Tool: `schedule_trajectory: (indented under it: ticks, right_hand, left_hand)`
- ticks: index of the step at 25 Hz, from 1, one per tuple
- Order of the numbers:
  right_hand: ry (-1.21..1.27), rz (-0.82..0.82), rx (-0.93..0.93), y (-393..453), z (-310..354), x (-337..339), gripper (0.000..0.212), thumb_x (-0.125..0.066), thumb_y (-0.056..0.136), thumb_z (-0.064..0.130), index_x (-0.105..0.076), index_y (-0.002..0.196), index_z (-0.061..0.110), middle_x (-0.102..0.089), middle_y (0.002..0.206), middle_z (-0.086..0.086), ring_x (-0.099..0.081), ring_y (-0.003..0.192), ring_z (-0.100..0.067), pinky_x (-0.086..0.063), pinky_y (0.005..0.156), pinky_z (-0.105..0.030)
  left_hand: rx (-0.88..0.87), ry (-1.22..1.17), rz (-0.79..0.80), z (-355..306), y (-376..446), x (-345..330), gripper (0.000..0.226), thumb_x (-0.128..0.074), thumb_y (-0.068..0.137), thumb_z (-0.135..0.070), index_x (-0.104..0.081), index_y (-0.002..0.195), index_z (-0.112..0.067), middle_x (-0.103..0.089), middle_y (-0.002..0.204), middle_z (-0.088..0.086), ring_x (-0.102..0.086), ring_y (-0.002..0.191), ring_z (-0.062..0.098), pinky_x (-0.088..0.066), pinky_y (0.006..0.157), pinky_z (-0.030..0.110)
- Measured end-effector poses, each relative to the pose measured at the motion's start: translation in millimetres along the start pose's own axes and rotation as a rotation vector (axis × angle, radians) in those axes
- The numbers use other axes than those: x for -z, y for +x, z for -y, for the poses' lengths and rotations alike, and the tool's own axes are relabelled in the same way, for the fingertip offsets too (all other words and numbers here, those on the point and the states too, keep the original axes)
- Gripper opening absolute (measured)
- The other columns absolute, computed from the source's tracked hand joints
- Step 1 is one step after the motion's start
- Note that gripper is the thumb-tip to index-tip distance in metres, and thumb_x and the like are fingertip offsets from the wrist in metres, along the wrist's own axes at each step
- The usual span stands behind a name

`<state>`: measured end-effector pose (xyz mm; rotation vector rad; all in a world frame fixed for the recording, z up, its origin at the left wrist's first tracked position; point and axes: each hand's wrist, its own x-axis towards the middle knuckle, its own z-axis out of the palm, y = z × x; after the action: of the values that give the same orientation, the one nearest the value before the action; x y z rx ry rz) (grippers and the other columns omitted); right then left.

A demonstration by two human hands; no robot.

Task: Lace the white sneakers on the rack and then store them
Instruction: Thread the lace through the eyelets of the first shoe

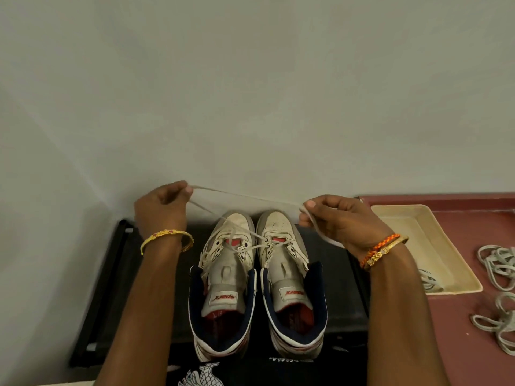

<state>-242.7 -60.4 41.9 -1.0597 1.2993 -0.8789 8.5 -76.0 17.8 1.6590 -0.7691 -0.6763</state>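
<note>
Two white high-top sneakers with navy collars stand side by side on the black rack (111,288), toes toward the wall. The left sneaker (225,277) has a white lace (245,195) threaded through its lower eyelets. My left hand (161,210) pinches one end of that lace, raised above and left of the toes. My right hand (337,218) grips the other end, which hangs past my palm. The lace stretches taut between both hands over the toes. The right sneaker (289,274) shows no lace in its eyelets.
A cream tray (404,218) sits on the maroon surface (459,213) to the right, with a bundled lace (429,280) at its near corner. Two more loose lace bundles (498,291) lie beyond the tray. A grey wall (250,93) stands directly behind the rack.
</note>
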Motion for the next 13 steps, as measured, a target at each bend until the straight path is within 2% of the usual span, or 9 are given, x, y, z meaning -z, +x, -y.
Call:
schedule_trajectory:
  ticks: [3,6,9,11,13]
  right_hand:
    - [0.044,-0.069,-0.122,3.2,-15.6,15.2,0.015,-0.057,0.091,0.011,-0.067,0.080,0.008,-0.056,0.053,0.002,-0.058,0.053,-0.010,-0.055,0.057,-0.022]
    - [0.089,-0.061,-0.190,8.2,-22.6,10.1,0.015,-0.059,0.090,0.014,-0.066,0.081,0.005,-0.052,0.054,0.002,-0.050,0.045,-0.006,-0.050,0.046,-0.020]
    - [-0.130,-0.050,-0.139,20.6,-31.4,-13.4,0.007,-0.063,0.088,0.013,-0.066,0.088,0.006,-0.063,0.074,0.000,-0.059,0.068,-0.009,-0.052,0.057,-0.018]
    - [-0.316,0.025,-0.082,28.1,-41.1,-30.1,0.008,-0.062,0.089,0.011,-0.068,0.093,0.006,-0.064,0.080,0.001,-0.060,0.077,-0.010,-0.050,0.066,-0.016]
    - [-0.484,0.098,-0.103,31.3,-47.2,-39.4,0.010,-0.060,0.090,0.009,-0.069,0.093,0.009,-0.064,0.085,0.000,-0.059,0.085,-0.012,-0.049,0.078,-0.023]
  left_hand:
    - [0.146,-0.002,-0.071,22.9,9.5,6.9,0.020,-0.069,0.083,-0.012,-0.070,0.103,-0.010,-0.068,0.102,0.005,-0.062,0.102,0.023,-0.044,0.086,0.026]
    - [0.194,0.011,0.028,28.8,10.3,7.7,0.013,-0.066,0.085,-0.011,-0.068,0.097,-0.014,-0.066,0.101,0.003,-0.060,0.104,0.023,-0.043,0.090,0.029]
    - [0.097,0.084,0.118,26.3,6.2,1.3,0.014,-0.061,0.089,-0.015,-0.067,0.101,-0.011,-0.065,0.099,0.003,-0.058,0.100,0.022,-0.041,0.089,0.030]
    - [0.022,0.119,0.116,24.3,5.4,-3.4,0.019,-0.059,0.091,-0.017,-0.066,0.106,-0.008,-0.063,0.098,0.003,-0.056,0.095,0.018,-0.041,0.086,0.029]
    - [-0.018,0.161,0.081,25.3,6.1,-6.0,0.022,-0.059,0.091,-0.019,-0.065,0.108,-0.007,-0.061,0.098,0.002,-0.053,0.094,0.015,-0.042,0.085,0.029]
